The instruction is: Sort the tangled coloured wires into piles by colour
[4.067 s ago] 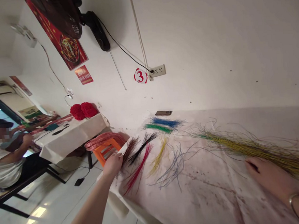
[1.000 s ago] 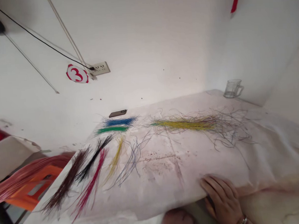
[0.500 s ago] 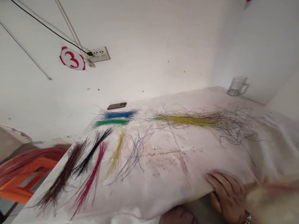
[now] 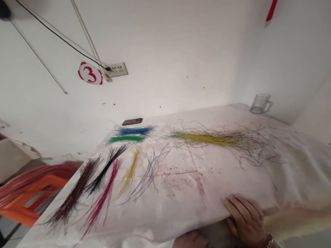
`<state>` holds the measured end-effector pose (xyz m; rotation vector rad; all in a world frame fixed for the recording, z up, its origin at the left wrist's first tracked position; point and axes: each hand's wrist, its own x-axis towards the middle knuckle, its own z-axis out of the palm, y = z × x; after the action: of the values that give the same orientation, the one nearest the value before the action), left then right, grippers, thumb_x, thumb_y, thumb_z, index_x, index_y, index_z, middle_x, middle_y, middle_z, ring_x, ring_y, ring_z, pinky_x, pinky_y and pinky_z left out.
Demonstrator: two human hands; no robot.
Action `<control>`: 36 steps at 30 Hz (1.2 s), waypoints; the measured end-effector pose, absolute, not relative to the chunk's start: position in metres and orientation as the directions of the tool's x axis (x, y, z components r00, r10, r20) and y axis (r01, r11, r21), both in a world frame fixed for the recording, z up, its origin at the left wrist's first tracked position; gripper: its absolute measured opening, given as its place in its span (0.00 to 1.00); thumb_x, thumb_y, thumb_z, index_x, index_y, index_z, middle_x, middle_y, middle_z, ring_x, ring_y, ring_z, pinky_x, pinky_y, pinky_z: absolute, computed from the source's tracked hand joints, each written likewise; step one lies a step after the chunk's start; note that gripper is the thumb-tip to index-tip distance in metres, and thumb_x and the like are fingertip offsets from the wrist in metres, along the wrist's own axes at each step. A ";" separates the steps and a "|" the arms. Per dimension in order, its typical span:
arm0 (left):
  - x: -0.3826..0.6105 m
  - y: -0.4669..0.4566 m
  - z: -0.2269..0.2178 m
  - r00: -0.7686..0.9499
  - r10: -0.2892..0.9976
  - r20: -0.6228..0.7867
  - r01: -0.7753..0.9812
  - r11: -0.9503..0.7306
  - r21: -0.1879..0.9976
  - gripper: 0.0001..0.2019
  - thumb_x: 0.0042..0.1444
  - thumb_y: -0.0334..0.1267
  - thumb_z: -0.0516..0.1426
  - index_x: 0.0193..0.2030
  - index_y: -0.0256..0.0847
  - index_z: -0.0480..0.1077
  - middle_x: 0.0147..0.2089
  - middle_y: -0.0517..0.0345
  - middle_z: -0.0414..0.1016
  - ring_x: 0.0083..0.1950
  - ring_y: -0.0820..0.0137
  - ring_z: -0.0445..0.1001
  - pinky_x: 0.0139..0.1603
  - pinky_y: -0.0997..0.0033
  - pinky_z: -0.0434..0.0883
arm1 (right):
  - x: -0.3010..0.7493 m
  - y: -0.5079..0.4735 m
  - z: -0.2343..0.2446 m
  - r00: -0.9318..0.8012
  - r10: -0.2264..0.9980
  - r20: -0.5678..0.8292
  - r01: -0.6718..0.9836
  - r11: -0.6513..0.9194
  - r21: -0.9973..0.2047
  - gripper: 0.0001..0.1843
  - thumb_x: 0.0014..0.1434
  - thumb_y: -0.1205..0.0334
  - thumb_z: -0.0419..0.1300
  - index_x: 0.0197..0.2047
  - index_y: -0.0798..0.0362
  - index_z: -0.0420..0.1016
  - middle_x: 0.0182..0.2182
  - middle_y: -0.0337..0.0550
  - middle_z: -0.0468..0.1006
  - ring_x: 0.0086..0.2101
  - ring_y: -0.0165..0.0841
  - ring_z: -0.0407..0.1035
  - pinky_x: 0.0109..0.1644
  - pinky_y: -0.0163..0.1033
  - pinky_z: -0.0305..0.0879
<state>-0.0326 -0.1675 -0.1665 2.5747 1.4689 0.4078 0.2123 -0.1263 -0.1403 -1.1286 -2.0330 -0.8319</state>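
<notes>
Fingers (image 4: 236, 206) of the right hand (image 4: 246, 220) seemingly curl over the tablecloth edge (image 4: 161, 232).

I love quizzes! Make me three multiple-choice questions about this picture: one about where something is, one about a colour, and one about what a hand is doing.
1. Where is the flat dark phone?
A. On the floor
B. On the white cloth-covered table, past the blue strands
C. Inside a clear glass mug

2. What colour is the plastic stool with pink strands lying over it?
A. Green
B. Blue
C. Orange

3. What is the right hand doing?
A. Curling over the table's front edge
B. Lifting the yellow strands
C. Pressing the phone

Answers:
1. B, because it lies near the wall just beyond the blue strands.
2. C, because its orange plastic shows clearly.
3. A, because its fingers bend over the cloth at the edge.
</notes>
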 end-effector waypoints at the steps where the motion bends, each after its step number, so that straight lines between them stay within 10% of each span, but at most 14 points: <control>1: -0.035 -0.168 -0.165 0.483 0.860 0.165 0.819 -0.510 0.264 0.01 0.46 0.38 0.62 0.26 0.45 0.75 0.26 0.60 0.76 0.26 0.71 0.71 0.24 0.72 0.56 | 0.212 -0.126 -0.140 -0.407 0.459 0.790 0.881 0.425 0.207 0.20 0.53 0.62 0.61 0.51 0.48 0.74 0.45 0.44 0.78 0.48 0.40 0.67 0.60 0.49 0.52; 14: -0.034 -0.169 -0.135 0.495 0.808 0.319 0.799 -0.567 0.199 0.07 0.49 0.33 0.54 0.23 0.42 0.70 0.23 0.58 0.73 0.24 0.71 0.70 0.25 0.70 0.57 | 0.195 -0.127 -0.146 -0.174 0.489 0.855 0.862 0.496 -0.108 0.21 0.55 0.62 0.58 0.53 0.49 0.72 0.46 0.45 0.79 0.50 0.40 0.67 0.62 0.50 0.49; 36: -0.045 -0.168 -0.128 0.425 0.903 -0.059 0.885 -0.401 0.238 0.10 0.56 0.39 0.53 0.37 0.41 0.76 0.37 0.51 0.79 0.38 0.60 0.76 0.38 0.67 0.68 | 0.197 -0.132 -0.143 -0.130 0.551 0.824 0.846 0.495 -0.198 0.20 0.55 0.60 0.58 0.52 0.49 0.73 0.48 0.46 0.78 0.50 0.43 0.67 0.61 0.54 0.51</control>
<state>-0.0448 -0.1680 -0.1277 2.4464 1.5652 0.1157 0.1967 -0.1322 -0.1433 -1.1730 -1.8099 -0.3976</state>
